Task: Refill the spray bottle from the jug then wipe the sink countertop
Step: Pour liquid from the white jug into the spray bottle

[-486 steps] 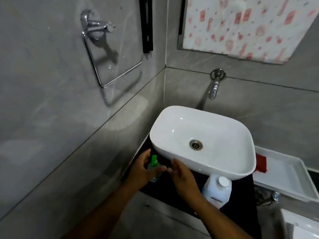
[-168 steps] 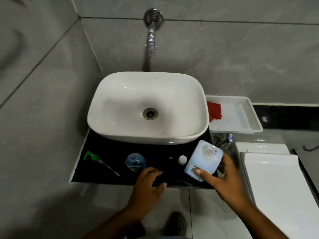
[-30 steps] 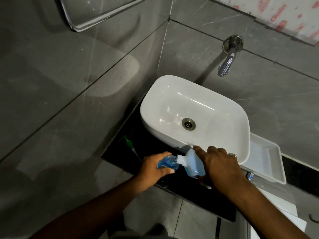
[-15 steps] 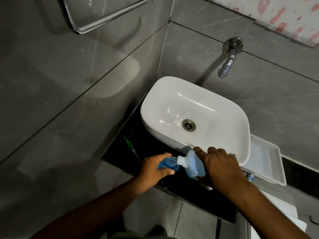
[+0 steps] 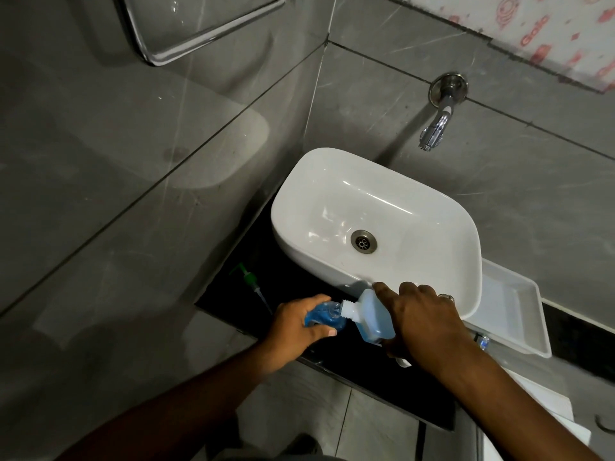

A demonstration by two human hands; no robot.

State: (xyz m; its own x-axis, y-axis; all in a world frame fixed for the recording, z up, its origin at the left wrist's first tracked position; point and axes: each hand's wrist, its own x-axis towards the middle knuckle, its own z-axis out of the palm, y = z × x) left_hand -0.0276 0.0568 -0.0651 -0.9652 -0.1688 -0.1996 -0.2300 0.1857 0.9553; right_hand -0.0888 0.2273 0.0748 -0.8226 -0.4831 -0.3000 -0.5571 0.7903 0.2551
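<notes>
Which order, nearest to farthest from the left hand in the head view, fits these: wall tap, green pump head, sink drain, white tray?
From the left hand:
1. Green pump head, lying on the black countertop just left of the hand.
2. Sink drain, in the basin, up and right.
3. White tray, far right past the sink.
4. Wall tap, top right.

Right hand (image 5: 424, 322) tips the jug (image 5: 371, 319) into the spray bottle (image 5: 324, 317) held by left hand (image 5: 294, 331).

The sink (image 5: 376, 224) sits on the countertop (image 5: 286, 281), below the wall tap (image 5: 436, 128). In front of the sink, the left hand (image 5: 296, 327) holds the spray bottle (image 5: 324, 316), with the neck of the jug (image 5: 369, 316), held by the right hand (image 5: 422, 324), touching it from the right. The pump head (image 5: 249, 281) lies on the countertop left of the bottle; the tray (image 5: 512, 314) lies right of the sink.
</notes>
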